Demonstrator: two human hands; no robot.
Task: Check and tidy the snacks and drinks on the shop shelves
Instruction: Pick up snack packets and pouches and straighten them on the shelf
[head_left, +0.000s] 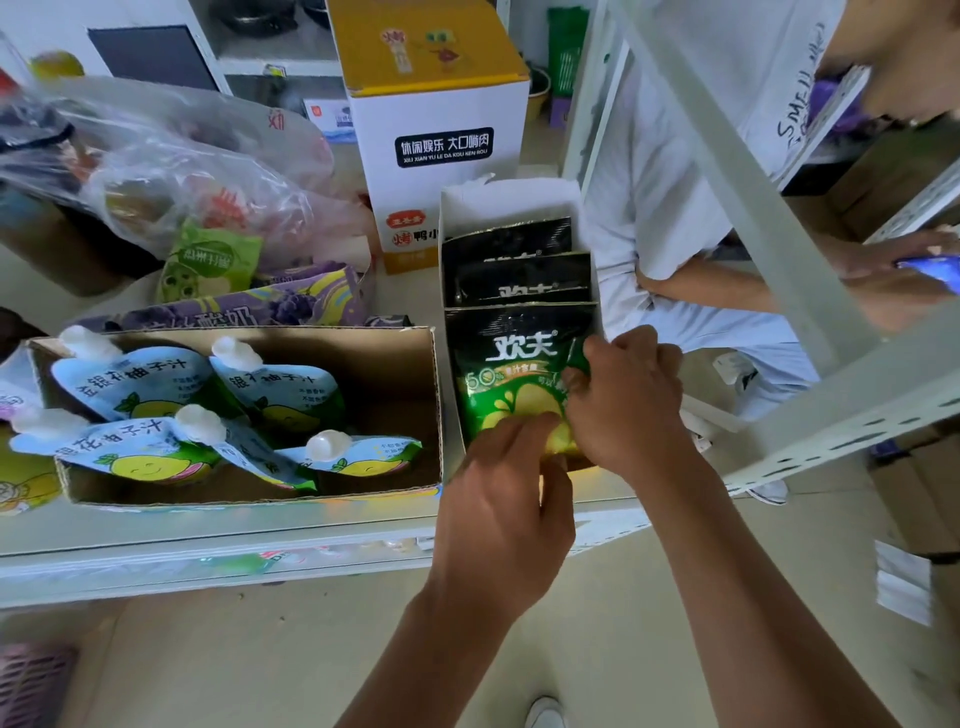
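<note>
Both hands are on the front green juice pouch, which stands upright at the near end of the white display box on the shelf. R hand grips the pouch's right edge, fingers curled round it. L hand pinches its bottom edge w/ thumb & fingertips. Two more dark pouches stand behind it in the same box. Just left of the display box: a brown cardboard box w/ blue spouted juice pouches lying inside. Behind the display box stands a tall yellow-topped carton. Right of the display box, beyond the shelf upright, stands a person in white.
</note>
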